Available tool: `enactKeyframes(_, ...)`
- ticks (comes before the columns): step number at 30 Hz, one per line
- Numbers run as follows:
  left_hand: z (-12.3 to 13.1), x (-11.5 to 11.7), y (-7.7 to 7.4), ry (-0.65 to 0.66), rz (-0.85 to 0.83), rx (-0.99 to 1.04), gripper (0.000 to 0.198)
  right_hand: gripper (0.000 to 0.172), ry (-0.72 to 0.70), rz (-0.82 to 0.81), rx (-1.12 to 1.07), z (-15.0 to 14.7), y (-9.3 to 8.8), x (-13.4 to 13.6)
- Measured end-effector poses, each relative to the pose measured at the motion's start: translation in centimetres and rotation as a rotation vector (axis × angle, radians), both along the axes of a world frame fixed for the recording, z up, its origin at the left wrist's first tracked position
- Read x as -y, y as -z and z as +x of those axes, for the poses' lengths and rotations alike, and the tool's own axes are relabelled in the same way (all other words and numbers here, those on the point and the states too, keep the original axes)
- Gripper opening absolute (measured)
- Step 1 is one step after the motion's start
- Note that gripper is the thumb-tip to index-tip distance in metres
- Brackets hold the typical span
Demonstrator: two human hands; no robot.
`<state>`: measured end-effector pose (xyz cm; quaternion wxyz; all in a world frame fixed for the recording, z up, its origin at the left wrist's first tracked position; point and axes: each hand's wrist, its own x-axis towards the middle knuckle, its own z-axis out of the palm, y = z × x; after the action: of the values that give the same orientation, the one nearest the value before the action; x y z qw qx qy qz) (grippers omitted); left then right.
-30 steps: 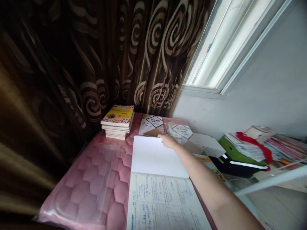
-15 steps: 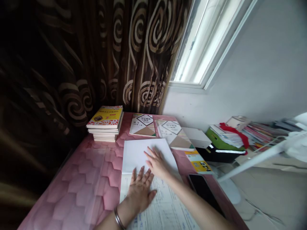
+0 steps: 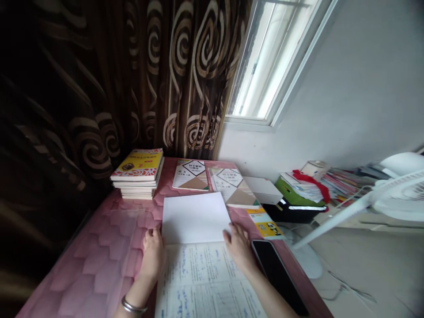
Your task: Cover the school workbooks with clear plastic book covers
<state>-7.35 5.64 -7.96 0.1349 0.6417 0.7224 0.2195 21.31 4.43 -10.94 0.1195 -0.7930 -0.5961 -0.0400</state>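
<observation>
Open paper booklet [image 3: 208, 276] lying flat on the near part of the table [image 3: 159, 190], its fold running crosswise between the two hands. The far page [image 3: 195, 216] is blank and white; the near page bears printed text with blue handwriting and runs out of view at the bottom. Left hand [image 3: 154, 251], with a silver bangle [image 3: 132, 305] at the wrist: placed at the booklet's left edge beside the fold, fingers bent; whether they pinch the paper cannot be told. Right hand [image 3: 239, 247]: at the opposite edge, fingers bent, thumb side toward the white page; here too a pinch cannot be confirmed. Right of the right forearm lies a dark-screened phone [image 3: 278, 278], and beyond it a yellow booklet [image 3: 265, 224] with a panda picture. Past the far edge of the white page, two books of matching diamond design lie side by side, the left one [image 3: 190, 174] slightly farther off than the right one [image 3: 234, 187]. At the far left stands a stack of books [image 3: 138, 165], topped by a yellow cover. Beyond the table's right side: a white box [image 3: 263, 190], a green-and-black container [image 3: 294, 212] carrying papers and a red ribbon [image 3: 314, 187], and a white fan [image 3: 397, 190]. Background: spiral-patterned curtain [image 3: 185, 79] and bright window [image 3: 261, 66].
</observation>
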Motion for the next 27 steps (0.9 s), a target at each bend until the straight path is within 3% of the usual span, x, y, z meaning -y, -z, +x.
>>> enactKeyframes(4, -1.2, -1.5, -0.4, 0.004, -0.035, 0.403, 0.044, 0.046, 0.105, 0.014, -0.105, -0.2, -0.9, -1.1)
enactKeyframes(7, -0.5, -1.7, -1.0, -0.031, -0.114, 0.463, 0.045, 0.049, 0.127, -0.029, -0.147, 0.2, -1.3, -1.7)
enactKeyframes(11, 0.0, -1.7, -2.0, -0.102, -0.13, 0.248, 0.03, 0.045, 0.065, -0.035, -0.176, 0.6, -1.5, -2.1)
enactKeyframes(14, -0.7, -2.0, -2.4, -0.114, -0.073, 0.204, 0.025, 0.042, 0.008, -0.055, -0.199, -0.1, -1.7, -1.7)
enactKeyframes(17, -1.6, -2.4, -2.3, -0.11, -0.06, 0.166, 0.027, 0.043, 0.048, -0.113, -0.193, -1.8, -1.8, -0.5)
enactKeyframes(22, -1.2, -2.5, -1.1, -0.091, -0.053, -0.112, 0.034, 0.043, 0.106, -0.09, 0.031, -4.3, -1.6, 1.5)
enactKeyframes(25, -0.3, -2.3, -0.8, -0.097, -0.038, -0.253, 0.048, 0.04, 0.096, -0.071, 0.125, -4.9, -2.6, 1.0)
enactKeyframes(27, 0.0, -2.2, -0.9, -0.097, -0.04, -0.306, 0.051, 0.039, 0.014, -0.059, 0.135, -5.4, -4.0, -0.5)
